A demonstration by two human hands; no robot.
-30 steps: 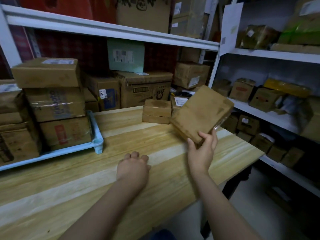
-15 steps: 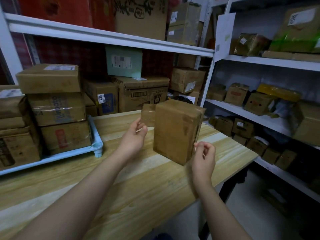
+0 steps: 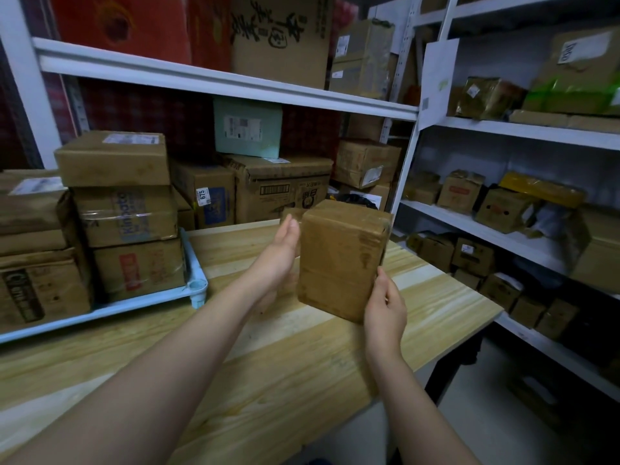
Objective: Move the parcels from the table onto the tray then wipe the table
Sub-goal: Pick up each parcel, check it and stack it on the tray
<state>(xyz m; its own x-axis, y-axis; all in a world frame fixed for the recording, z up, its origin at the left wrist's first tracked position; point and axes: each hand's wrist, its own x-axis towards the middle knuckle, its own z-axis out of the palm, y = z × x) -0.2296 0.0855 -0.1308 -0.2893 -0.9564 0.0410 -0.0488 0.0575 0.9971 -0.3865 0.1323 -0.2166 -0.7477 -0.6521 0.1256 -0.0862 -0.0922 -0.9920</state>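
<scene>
- Here we hold the parcel [image 3: 342, 260] upright, right of the tray [image 3: 196, 290].
- Left hand [image 3: 278, 260]: straight fingers flat on its tray-side face.
- Right hand [image 3: 385, 307]: fingers curled round its far lower corner.

Both bare forearms reach forward from the lower edge of the head view, the left arm running up on a long diagonal from the lower left, the right arm rising more steeply from the lower right. The left hand [image 3: 278, 260] is flat, fingers straight and pointing upward, its palm turned toward the left side of a brown parcel [image 3: 339, 260]. The right hand [image 3: 385, 307] grips the parcel's lower right corner, thumb lying up along the near edge, fingers wrapped out of sight behind.
</scene>
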